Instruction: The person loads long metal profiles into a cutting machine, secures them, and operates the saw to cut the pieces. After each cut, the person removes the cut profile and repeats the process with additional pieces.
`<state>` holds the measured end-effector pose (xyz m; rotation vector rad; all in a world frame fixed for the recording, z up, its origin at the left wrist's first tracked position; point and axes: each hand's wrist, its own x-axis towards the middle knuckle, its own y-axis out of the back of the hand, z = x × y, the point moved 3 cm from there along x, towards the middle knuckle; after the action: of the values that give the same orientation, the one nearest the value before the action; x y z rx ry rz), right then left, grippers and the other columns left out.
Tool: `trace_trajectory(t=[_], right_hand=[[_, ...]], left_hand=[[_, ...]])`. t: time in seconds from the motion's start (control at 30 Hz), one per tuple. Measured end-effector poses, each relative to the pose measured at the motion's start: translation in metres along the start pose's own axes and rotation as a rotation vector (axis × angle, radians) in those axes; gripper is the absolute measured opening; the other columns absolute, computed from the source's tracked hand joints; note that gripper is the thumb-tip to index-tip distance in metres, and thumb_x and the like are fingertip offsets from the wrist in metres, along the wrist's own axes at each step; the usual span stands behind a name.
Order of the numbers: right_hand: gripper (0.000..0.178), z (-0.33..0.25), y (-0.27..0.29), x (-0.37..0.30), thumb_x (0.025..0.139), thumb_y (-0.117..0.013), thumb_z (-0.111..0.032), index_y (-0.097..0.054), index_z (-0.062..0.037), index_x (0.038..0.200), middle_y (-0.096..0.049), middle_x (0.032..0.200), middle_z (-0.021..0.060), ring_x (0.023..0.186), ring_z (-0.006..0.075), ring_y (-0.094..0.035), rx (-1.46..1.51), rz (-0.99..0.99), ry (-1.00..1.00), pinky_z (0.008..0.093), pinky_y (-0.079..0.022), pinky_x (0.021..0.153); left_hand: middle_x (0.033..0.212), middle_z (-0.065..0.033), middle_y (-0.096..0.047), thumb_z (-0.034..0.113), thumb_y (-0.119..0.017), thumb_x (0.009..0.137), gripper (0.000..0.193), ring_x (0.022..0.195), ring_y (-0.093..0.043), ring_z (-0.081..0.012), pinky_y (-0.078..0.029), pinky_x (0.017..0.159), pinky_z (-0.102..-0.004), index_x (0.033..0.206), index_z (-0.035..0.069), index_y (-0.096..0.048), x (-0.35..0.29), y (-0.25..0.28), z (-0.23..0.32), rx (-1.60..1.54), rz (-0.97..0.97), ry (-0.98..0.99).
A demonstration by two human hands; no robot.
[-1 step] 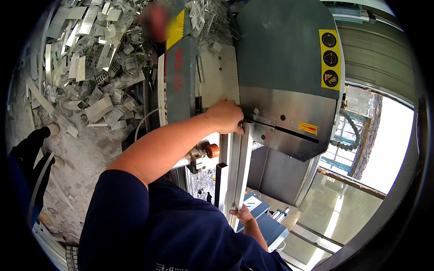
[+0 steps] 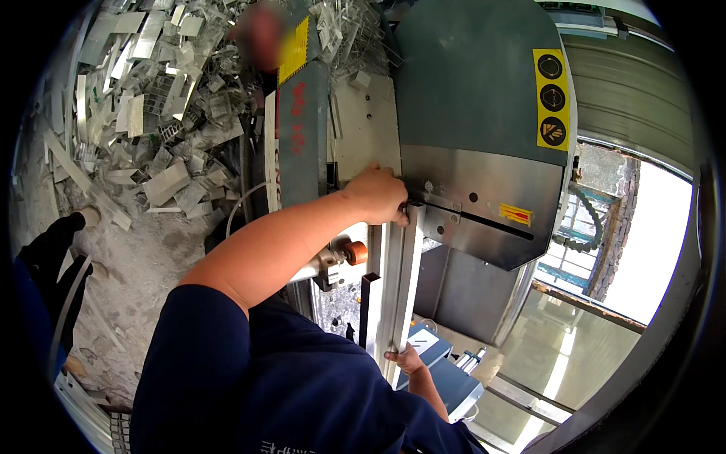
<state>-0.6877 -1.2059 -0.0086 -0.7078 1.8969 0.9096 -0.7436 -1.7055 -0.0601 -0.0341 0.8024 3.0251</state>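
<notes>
L hand (image 2: 376,195) on pale bar (image 2: 407,280) (far end), R hand (image 2: 409,359) lower, same pc.

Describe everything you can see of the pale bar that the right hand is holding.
The pale bar is long, straight and narrow, silvery-white, and looks like metal. It runs lengthwise up the picture, leaning slightly right toward its top, just left of the steel guard. The left hand has its fingers bent down at the upper end, seemingly touching it; the right hand grips it lower down. Its lower end is hidden.
</notes>
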Motion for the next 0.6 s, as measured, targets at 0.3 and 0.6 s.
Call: trace_trajectory(t=[0.3, 0.6], right_hand=[[0.067, 0.002, -0.006, -0.005, 0.07, -0.089, -0.012, -0.057, 0.0, 0.128, -0.064, 0.114, 0.0042, 0.107, 0.0195, -0.057, 0.097, -0.022, -0.058, 0.0345, -0.044, 0.095], [0.055, -0.001, 0.003, 0.002, 0.071, -0.076, 0.004, -0.056, 0.0018, 0.122, -0.063, 0.11, 0.0085, 0.099, 0.0229, -0.062, -0.256, 0.176, 0.03, 0.0358, -0.051, 0.085]], left_hand=[[0.081, -0.009, -0.069, 0.052, -0.073, 0.077, 0.042, 0.101, -0.059, -0.0285, -0.04, 0.095, -0.045, 0.086, 0.012, -0.077, -0.002, 0.0, -0.001, 0.011, 0.047, -0.013], [0.081, -0.0113, -0.071, 0.043, -0.08, 0.059, 0.043, 0.084, -0.069, -0.0338, -0.051, 0.076, -0.049, 0.089, 0.013, -0.072, 0.007, -0.008, -0.009, 0.09, 0.134, -0.104]])
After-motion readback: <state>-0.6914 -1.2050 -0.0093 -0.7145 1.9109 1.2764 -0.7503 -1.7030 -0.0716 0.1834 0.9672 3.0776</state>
